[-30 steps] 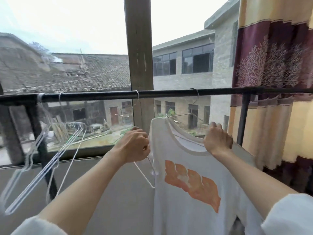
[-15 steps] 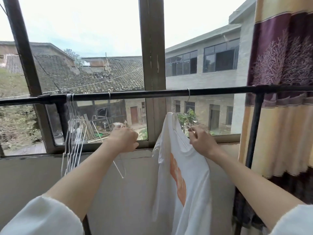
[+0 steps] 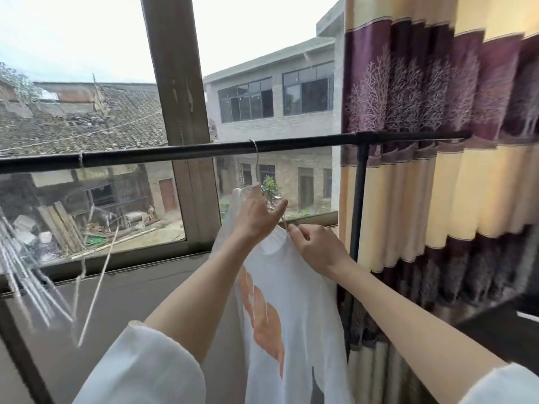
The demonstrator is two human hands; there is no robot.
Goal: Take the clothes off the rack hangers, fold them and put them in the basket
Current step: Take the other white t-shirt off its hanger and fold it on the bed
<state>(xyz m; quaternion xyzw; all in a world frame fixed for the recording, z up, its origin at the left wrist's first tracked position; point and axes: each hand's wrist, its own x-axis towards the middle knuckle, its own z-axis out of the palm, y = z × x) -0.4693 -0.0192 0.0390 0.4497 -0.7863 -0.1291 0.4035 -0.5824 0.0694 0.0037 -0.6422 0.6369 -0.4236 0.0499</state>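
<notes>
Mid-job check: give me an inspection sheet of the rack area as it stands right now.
Surface: black rack bar, level, before the window.
Job's things: white T-shirt with orange print hangs on a wire hanger hooked over the bar; basket not seen.
Clutter: empty wire hangers bunched at far left.
Grippers: left hand grips the hanger neck; right hand pinches the collar.
Cables: nothing seen indoors.
Surroundings: patterned curtain at right, buildings outside.

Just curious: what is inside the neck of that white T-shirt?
A thin wire hanger, hooked over the black rail, enters the white T-shirt with orange print. Its shoulder arms are mostly hidden by cloth and both hands.
</notes>
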